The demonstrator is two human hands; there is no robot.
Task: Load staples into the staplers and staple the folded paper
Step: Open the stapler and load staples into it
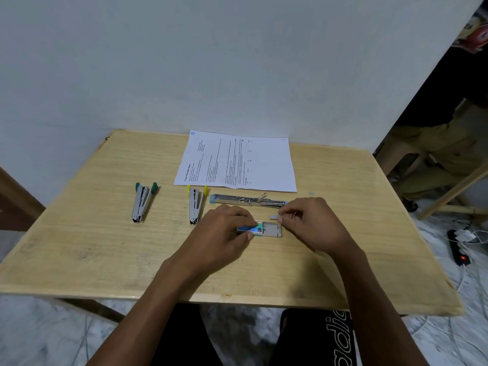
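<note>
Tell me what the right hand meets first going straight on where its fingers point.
The right hand, pinching a small grey staple strip, points left. First in line: the left hand gripping the small open cardboard staple box; probably, depth is unclear.

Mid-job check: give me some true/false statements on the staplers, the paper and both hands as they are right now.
1. The blue stapler lies opened out flat. True.
2. The paper is already folded. False: it lies flat as a full sheet, seemingly unfolded.
3. The left hand holds the staple box. True.
4. The right hand is empty. False: it pinches a staple strip.
5. The green stapler lies right of the yellow stapler. False: it lies to the left.
</note>
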